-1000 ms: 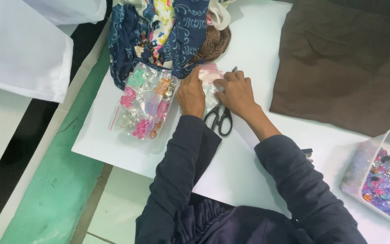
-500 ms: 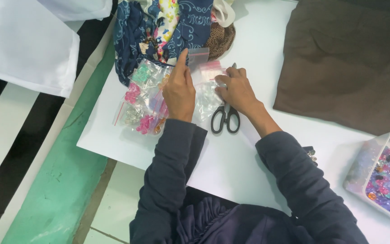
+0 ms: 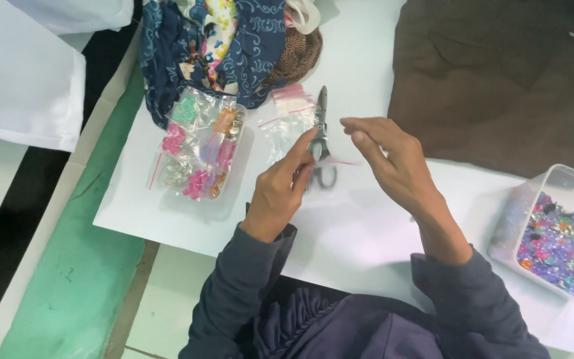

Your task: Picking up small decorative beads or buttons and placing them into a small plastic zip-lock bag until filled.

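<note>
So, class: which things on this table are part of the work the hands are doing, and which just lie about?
In the work:
left hand
right hand
scissors
small clear zip bags
bag of coloured beads

Lying about:
tub of beads
brown cloth
patterned blue fabric

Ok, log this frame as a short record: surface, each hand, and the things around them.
surface: white sheet on a table
left hand: forefinger stretched toward the scissors, over them
right hand: fingers spread above the sheet, holding nothing that can be made out
near hands: small clear zip bags, apparently empty
left of hands: clear bag of coloured beads
far edge: patterned blue cloth; brown fabric
right edge: clear tub of mixed beads
</note>
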